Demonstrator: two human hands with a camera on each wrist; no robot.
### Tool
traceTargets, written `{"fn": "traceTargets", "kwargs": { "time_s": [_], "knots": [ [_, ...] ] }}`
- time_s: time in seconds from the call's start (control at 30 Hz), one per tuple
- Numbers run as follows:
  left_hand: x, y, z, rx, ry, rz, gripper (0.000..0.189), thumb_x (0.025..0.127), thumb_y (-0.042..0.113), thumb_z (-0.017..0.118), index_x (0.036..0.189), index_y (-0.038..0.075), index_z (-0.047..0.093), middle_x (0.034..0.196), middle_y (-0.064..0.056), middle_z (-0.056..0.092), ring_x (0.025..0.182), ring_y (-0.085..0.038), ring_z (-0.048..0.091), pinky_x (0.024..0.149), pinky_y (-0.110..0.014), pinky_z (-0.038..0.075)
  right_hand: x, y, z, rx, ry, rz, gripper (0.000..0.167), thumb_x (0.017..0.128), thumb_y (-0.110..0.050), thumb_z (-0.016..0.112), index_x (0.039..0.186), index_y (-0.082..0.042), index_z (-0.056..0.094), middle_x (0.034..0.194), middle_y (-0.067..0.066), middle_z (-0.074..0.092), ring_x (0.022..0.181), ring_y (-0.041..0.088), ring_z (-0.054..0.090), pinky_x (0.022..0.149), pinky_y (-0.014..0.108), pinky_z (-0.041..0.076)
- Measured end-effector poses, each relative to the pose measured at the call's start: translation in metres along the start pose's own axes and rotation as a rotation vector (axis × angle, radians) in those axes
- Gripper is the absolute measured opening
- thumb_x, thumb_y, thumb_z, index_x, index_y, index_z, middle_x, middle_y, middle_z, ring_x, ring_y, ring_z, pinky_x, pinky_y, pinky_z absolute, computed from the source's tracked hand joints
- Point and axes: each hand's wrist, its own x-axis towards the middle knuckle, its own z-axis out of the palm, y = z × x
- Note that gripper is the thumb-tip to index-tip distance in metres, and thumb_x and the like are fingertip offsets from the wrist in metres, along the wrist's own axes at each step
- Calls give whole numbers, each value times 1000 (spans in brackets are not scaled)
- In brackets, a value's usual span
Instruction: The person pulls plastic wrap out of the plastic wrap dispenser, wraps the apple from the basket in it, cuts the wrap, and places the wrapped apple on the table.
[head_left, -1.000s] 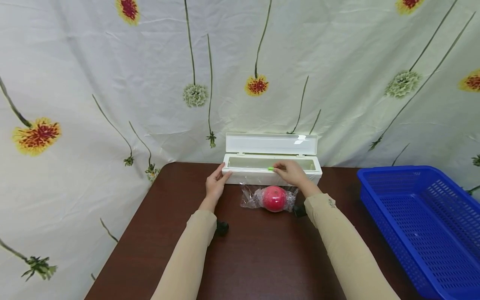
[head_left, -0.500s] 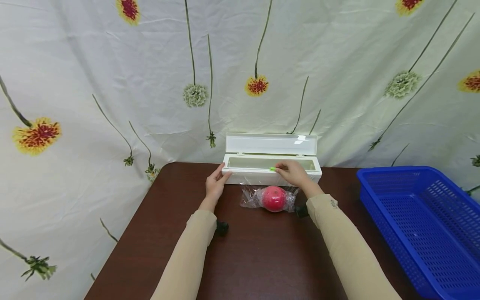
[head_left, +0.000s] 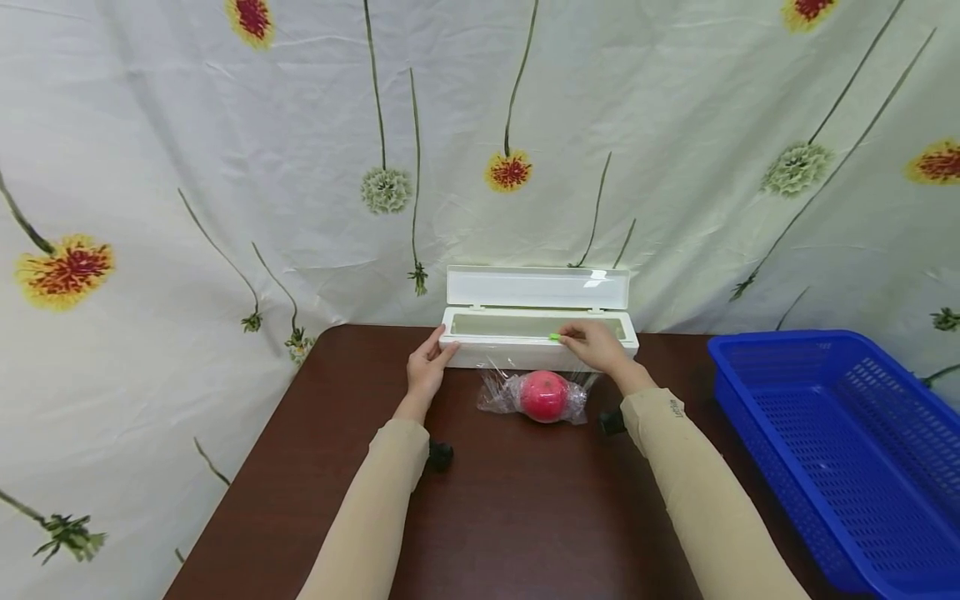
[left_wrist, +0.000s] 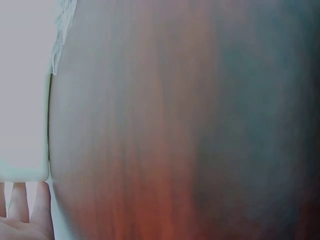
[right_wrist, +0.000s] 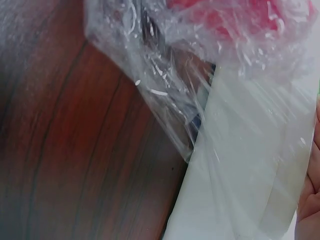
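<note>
A long white cling film dispenser (head_left: 498, 356) stands at the back of the table, its lid (head_left: 536, 287) raised. My left hand (head_left: 429, 364) grips its left end, thumb on the front; the left wrist view shows fingers (left_wrist: 41, 207) against that end. On the front edge, right of the middle, my right hand (head_left: 597, 346) pinches the small green slide cutter (head_left: 555, 337). Clear film (right_wrist: 165, 95) hangs down the dispenser's front in the right wrist view. Just before the dispenser lies a pinkish-red round thing (head_left: 543, 396), fruit-like, wrapped in crinkled film.
A blue plastic basket (head_left: 787, 442) with perforated walls stands at the right of the dark brown table (head_left: 517, 508). Behind the table hangs a white cloth (head_left: 300, 150) printed with flowers. Black wrist cameras (head_left: 440, 456) show beside both forearms.
My right hand has slid the green cutter a short way right along the dispenser's edge. My left hand keeps its grip on the left end. The head view has shifted slightly.
</note>
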Motion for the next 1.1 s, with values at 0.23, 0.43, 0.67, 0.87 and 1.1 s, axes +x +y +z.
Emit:
{"fn": "traceTargets", "kwargs": {
  "time_s": [0.23,0.43,0.67,0.87,1.1],
  "knots": [
    [-2,1,-2,11,-2,-14,52,87,21,68,136,13,52,138,-10,48,126,-19,45,100,-30,40,-3,3,-2,10,-11,33,19,94,-13,58,103,2,66,103,17,66,102,33,61,89,43,48],
    [-1,-2,-2,6,2,-11,53,86,21,69,135,12,52,137,-10,49,125,-18,46,100,-30,39,-3,6,-2,3,2,29,19,94,-13,59,102,2,66,102,17,66,101,33,61,90,42,48],
    [0,-1,-1,8,0,-14,53,86,21,69,135,11,52,136,-11,50,125,-18,46,101,-31,39,-6,6,-6,-1,8,15,18,93,-11,59,102,4,66,102,18,66,101,34,61,90,43,48],
    [0,-1,0,-3,2,-18,53,86,20,69,135,11,52,136,-11,49,125,-18,46,100,-30,39,-8,9,-8,8,12,25,19,93,-12,59,102,4,66,102,18,66,101,33,61,91,42,47],
    [1,0,0,5,2,-10,53,86,20,69,135,11,52,136,-11,50,125,-18,46,100,-30,39,-10,12,-12,19,29,17,19,93,-11,60,102,4,66,101,18,66,100,34,61,90,43,48]
  ]
}}
